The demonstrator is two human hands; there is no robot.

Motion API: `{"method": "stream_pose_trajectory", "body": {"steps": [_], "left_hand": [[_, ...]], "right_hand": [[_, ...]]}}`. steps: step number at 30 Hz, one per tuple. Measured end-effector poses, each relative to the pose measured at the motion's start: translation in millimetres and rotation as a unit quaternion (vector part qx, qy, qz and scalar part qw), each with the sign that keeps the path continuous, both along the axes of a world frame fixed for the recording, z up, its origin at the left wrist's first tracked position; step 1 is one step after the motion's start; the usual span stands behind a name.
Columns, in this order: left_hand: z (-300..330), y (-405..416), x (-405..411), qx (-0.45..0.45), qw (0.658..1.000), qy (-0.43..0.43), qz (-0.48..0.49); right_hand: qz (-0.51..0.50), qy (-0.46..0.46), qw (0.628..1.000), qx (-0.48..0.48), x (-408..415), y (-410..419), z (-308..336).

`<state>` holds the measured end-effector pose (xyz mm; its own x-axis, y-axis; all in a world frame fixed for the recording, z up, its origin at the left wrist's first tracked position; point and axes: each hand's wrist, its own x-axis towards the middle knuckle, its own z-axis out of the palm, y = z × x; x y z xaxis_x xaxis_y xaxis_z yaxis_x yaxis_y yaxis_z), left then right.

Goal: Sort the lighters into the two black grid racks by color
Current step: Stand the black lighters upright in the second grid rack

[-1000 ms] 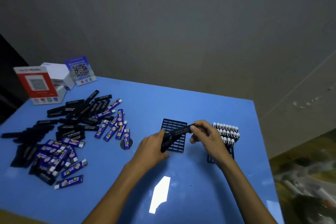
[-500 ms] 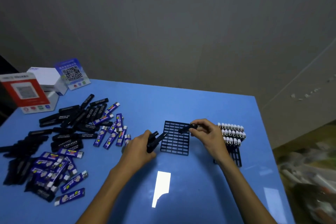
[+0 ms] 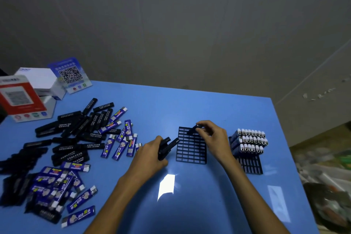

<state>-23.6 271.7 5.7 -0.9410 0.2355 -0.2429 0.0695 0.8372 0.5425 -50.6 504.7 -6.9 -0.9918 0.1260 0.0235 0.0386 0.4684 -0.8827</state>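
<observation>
Hands split apart: one black lighter now poised over the empty rack's far corner.

A second ago I see both hands joined on one bundle above the rack; now my right hand point(image 3: 212, 137) has pulled away, its fingers pinching a single black lighter point(image 3: 192, 129), tilted, over the far-left cells of the empty black grid rack point(image 3: 190, 150). My left hand point(image 3: 152, 155) grips the remaining black lighters point(image 3: 167, 147) just beside the rack's left edge. The second rack point(image 3: 250, 165), right, holds blue lighters point(image 3: 248, 141). Loose lighters point(image 3: 76, 138) crowd the blue surface point(image 3: 190, 104) at left, so I judge black sorting is only beginning.
</observation>
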Motion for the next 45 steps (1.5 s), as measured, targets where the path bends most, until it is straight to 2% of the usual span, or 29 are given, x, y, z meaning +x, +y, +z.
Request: {"method": "stream_pose_trajectory", "body": {"steps": [11, 36, 45], "left_hand": [[0, -8, -6, -0.005, 1.000, -0.009, 0.007], [-8, -7, -9, 0.006, 1.000, -0.020, 0.002], [-5, -10, -9, 0.004, 1.000, -0.010, 0.009]], "right_hand": [[0.050, -0.022, 0.997, 0.058, -32, -19, -14], [0.100, -0.023, 0.990, 0.098, -29, -22, -17], [0.134, -0.030, 0.977, 0.160, -31, -26, -16]]}}
